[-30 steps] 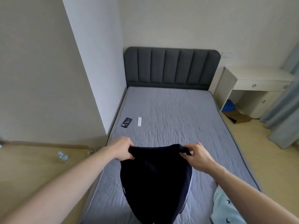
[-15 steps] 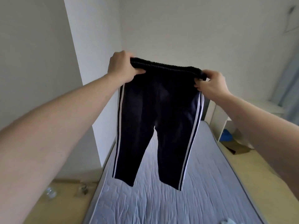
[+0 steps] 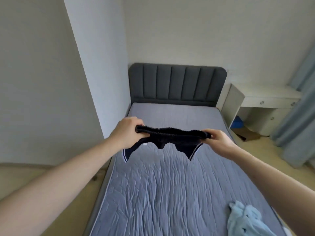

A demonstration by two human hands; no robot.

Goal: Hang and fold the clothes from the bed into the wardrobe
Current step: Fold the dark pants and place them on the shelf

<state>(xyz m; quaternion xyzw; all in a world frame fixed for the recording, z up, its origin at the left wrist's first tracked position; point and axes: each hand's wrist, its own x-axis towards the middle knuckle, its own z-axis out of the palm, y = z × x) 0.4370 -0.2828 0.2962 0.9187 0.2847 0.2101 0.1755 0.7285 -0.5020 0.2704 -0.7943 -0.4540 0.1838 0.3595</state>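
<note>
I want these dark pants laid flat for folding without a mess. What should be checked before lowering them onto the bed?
1. Left hand grips one waistband end: ok.
2. Right hand grips the other end: ok.
3. Dark pants spread out: not ok, waistband sags and legs are bunched.
4. Mattress bare under the pants: ok.
5. Light blue garment clear of landing spot: ok, near right corner.
6. Wardrobe ready: cannot tell, not in view.

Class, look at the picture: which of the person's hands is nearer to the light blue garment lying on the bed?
Right. The right hand grips the dark trousers on the same side as the light blue garment, which lies below it. The left hand grips the waistband's far end.
</note>
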